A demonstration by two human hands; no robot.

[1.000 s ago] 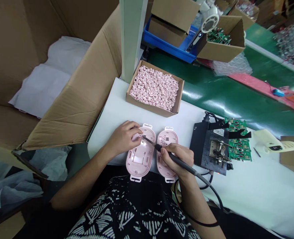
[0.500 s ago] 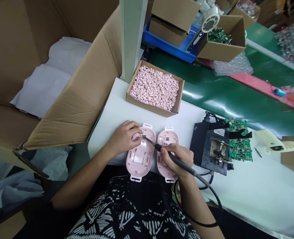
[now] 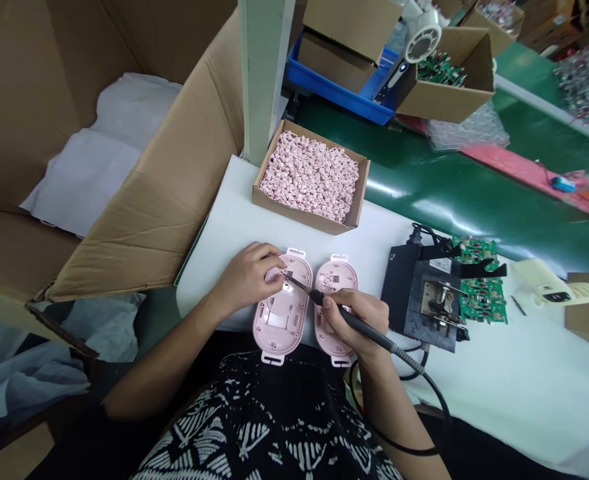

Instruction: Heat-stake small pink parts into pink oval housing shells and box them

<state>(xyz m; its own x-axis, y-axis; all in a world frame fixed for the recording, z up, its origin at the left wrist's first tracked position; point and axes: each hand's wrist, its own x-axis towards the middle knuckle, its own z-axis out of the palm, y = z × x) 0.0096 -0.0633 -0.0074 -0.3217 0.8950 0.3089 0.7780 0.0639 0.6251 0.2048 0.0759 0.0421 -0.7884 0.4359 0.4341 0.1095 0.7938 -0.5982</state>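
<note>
Two pink oval plastic shells lie side by side on the white table (image 3: 499,373) in front of me. My left hand (image 3: 247,275) rests on the upper left edge of the left shell (image 3: 280,313), fingers curled and pinching at a small part inside it. My right hand (image 3: 357,320) grips a black soldering iron (image 3: 344,317) like a pen, above the right shell (image 3: 333,280). The iron's metal tip reaches across to the upper part of the left shell, right by my left fingertips. Its cable trails off to the lower right.
A cardboard box of several small pink parts (image 3: 310,175) stands behind the shells. A black soldering station (image 3: 424,300) with green circuit boards (image 3: 479,280) sits to the right. A large open carton (image 3: 124,167) fills the left. A green conveyor belt (image 3: 474,193) runs behind.
</note>
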